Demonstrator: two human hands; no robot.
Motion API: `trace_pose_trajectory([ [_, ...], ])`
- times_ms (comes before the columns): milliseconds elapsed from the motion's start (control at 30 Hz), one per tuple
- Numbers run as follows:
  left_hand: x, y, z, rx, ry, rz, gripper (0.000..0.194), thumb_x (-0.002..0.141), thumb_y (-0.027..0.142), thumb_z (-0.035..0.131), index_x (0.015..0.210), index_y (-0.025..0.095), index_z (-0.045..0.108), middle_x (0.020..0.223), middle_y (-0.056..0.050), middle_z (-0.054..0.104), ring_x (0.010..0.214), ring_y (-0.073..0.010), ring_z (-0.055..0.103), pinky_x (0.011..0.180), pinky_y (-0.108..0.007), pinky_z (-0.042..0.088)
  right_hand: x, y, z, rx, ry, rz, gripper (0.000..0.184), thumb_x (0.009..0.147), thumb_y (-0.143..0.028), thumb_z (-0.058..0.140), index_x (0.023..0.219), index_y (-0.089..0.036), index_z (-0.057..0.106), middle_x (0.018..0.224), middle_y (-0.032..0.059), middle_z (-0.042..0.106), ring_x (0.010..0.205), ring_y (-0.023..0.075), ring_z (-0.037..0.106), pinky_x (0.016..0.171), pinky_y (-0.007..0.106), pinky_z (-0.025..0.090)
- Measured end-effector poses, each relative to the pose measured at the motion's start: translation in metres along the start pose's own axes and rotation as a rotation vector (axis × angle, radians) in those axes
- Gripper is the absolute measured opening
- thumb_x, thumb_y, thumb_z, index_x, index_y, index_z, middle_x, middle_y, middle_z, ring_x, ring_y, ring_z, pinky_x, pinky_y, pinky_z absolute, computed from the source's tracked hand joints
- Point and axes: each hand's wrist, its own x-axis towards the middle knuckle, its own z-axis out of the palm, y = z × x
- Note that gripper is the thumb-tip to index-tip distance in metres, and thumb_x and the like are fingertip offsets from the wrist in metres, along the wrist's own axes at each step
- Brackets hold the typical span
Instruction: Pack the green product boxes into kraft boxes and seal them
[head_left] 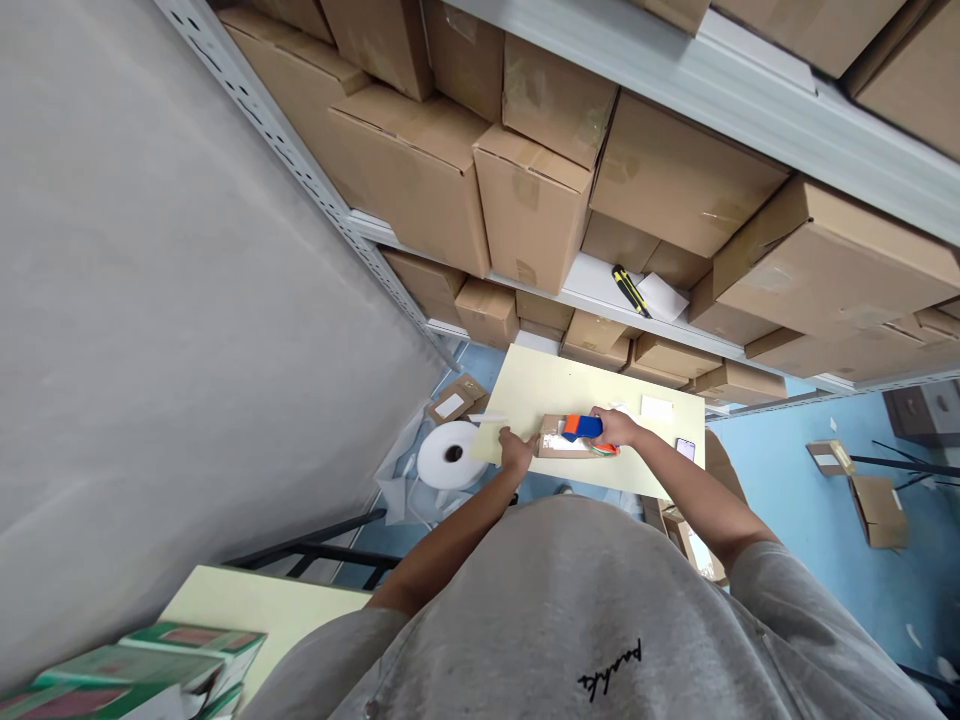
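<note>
Near the middle of a pale yellow tabletop (577, 385), a small cardboard box (556, 440) lies flat between a person's two bare hands. Its top looks closed, with a shiny strip across it and a white patch that may be a label. The hands and what they hold hide part of it, so how much of the box is sealed cannot be told.

The right hand (615, 428) has its grip clamped around a blue and orange tape dispenser (583, 428), which sits on top of the box toward its right end. A thin orange and green edge shows just under that hand, too small to identify. The left hand (517, 452) lies against the box's left end with its fingers together; whether its grip is closed on the box cannot be told.

Just beyond the box on the tabletop lie a white sheet of paper (658, 407) and a phone (685, 449). Off the tabletop's left edge, a large white roll of foam wrap (450, 455) stands on the blue floor (480, 365), near a small labelled parcel (454, 400).

Ahead, a metal shelf (592, 285) holds stacked brown cartons (532, 210) and a yellow and black utility knife (630, 290). A grey wall (187, 300) fills the left side, and green boxes (142, 670) sit on a second tabletop (262, 610) at lower left.
</note>
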Motion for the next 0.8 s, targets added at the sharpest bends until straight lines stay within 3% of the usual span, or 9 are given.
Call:
trace_pose_trajectory([
  [67,0.0,0.009,0.0,0.212,-0.067,0.229,0.086,0.08,0.035,0.08,0.159,0.018,0.049,0.171,-0.025,0.046,0.163,-0.0409,0.041,0.131,-0.057,0.038,-0.002,-0.001,-0.001,0.002,-0.004,0.004,0.055,0.077,-0.043,0.091,0.124,-0.029,0.068,0.107,0.0016,0.082,0.095,0.025,0.076,0.069,0.026,0.046],
  [167,0.003,0.022,0.006,0.545,-0.442,0.583,0.109,0.076,0.028,0.077,0.175,0.017,0.031,0.183,-0.022,0.028,0.173,-0.0393,0.02,0.14,-0.058,0.01,-0.004,-0.004,-0.002,0.006,-0.01,0.0,0.055,0.077,-0.039,0.091,0.125,-0.028,0.067,0.108,0.0024,0.082,0.096,0.0247,0.076,0.07,0.025,0.046],
  [233,0.007,0.027,0.013,0.739,-0.623,0.686,0.126,0.071,0.036,0.081,0.179,0.013,0.02,0.185,-0.025,0.019,0.174,-0.0428,0.011,0.138,-0.063,-0.002,-0.004,-0.006,-0.003,0.013,-0.001,-0.003,0.055,0.077,-0.038,0.091,0.125,-0.028,0.067,0.109,0.0023,0.082,0.096,0.0245,0.076,0.071,0.025,0.046],
  [267,0.009,0.028,0.017,0.812,-0.659,0.705,0.133,0.069,0.043,0.084,0.179,0.011,0.017,0.185,-0.027,0.015,0.173,-0.0448,0.007,0.137,-0.065,-0.005,-0.005,-0.006,-0.003,0.015,0.005,-0.002,0.055,0.076,-0.038,0.092,0.125,-0.028,0.067,0.109,0.0021,0.082,0.097,0.0244,0.077,0.071,0.025,0.046],
  [400,0.013,0.023,0.029,0.913,-0.62,0.698,0.145,0.067,0.058,0.091,0.18,0.01,0.015,0.183,-0.031,0.016,0.172,-0.0487,0.009,0.137,-0.065,-0.004,-0.005,-0.009,-0.002,-0.019,0.009,0.0,0.058,0.076,-0.042,0.093,0.126,-0.028,0.068,0.109,0.0029,0.083,0.095,0.0249,0.077,0.07,0.025,0.045],
  [600,0.009,0.015,0.031,0.929,-0.56,0.674,0.133,0.073,0.047,0.091,0.179,0.008,0.021,0.178,-0.033,0.031,0.167,-0.0534,0.024,0.136,-0.068,0.008,-0.007,-0.008,-0.001,-0.093,0.004,-0.038,0.059,0.078,-0.049,0.092,0.129,-0.028,0.069,0.11,0.005,0.083,0.098,0.0274,0.076,0.07,0.027,0.044],
  [700,0.008,0.018,0.029,0.938,-0.556,0.665,0.13,0.072,0.045,0.092,0.178,0.009,0.026,0.176,-0.033,0.036,0.166,-0.0544,0.026,0.136,-0.068,0.012,-0.016,0.007,-0.008,-0.135,0.013,-0.043,0.057,0.078,-0.049,0.092,0.127,-0.029,0.07,0.11,0.0049,0.082,0.099,0.0287,0.076,0.071,0.028,0.043],
  [800,0.008,0.021,0.027,0.935,-0.554,0.661,0.129,0.072,0.047,0.091,0.178,0.01,0.027,0.175,-0.032,0.036,0.165,-0.0551,0.027,0.135,-0.068,0.012,-0.034,0.038,-0.018,-0.148,0.037,0.013,0.054,0.078,-0.045,0.091,0.126,-0.03,0.071,0.108,0.0048,0.081,0.099,0.0295,0.075,0.073,0.029,0.044],
])
